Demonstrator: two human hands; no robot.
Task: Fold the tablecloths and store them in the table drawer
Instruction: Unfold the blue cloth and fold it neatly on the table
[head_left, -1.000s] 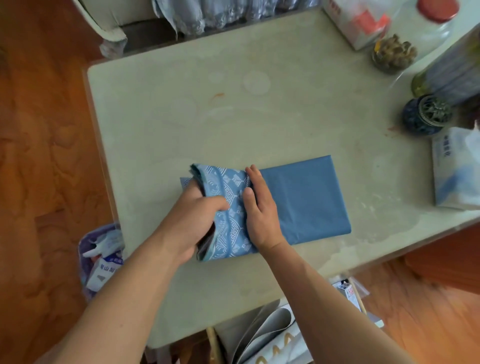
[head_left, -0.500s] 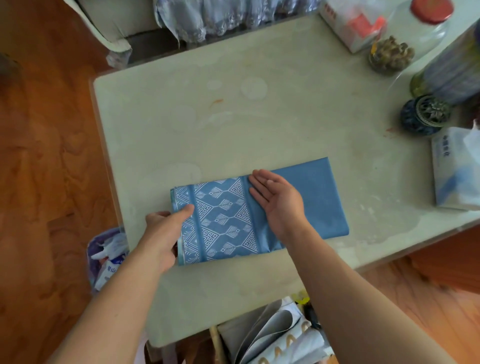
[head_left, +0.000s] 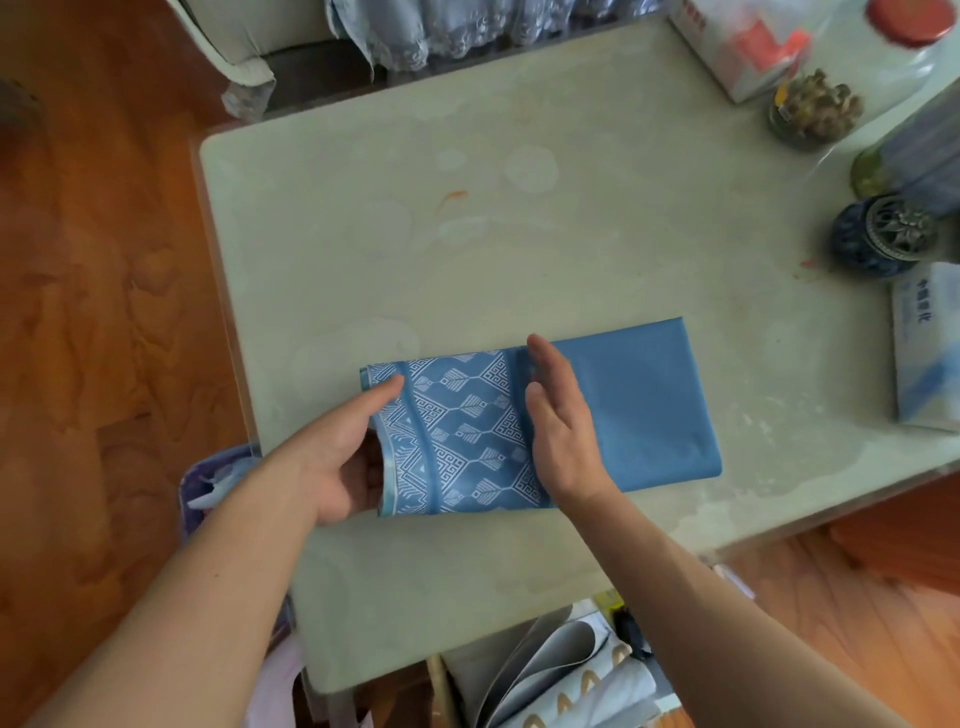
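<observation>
A blue tablecloth (head_left: 644, 405), folded into a long rectangle, lies on the pale table (head_left: 467, 249) near its front edge. Its left half shows a white geometric pattern (head_left: 457, 431); the right half is plain blue. My left hand (head_left: 332, 457) holds the cloth's left end, thumb on top and fingers curled under the edge. My right hand (head_left: 561, 421) stands on its edge with straight fingers across the middle of the cloth, where pattern meets plain. No drawer is in view.
Along the table's right side stand a jar of brown bits (head_left: 813, 111), a blue ornate pot (head_left: 878, 239), a tissue pack (head_left: 927, 348), a white and red box (head_left: 743, 47) and a tall bottle (head_left: 914, 156). A bin (head_left: 208, 488) sits at the left; papers (head_left: 561, 670) lie below the table.
The bunched patterned end has been laid out flat to the left. My left hand slid to the left edge and took hold of it; my right hand turned from flat onto its edge.
</observation>
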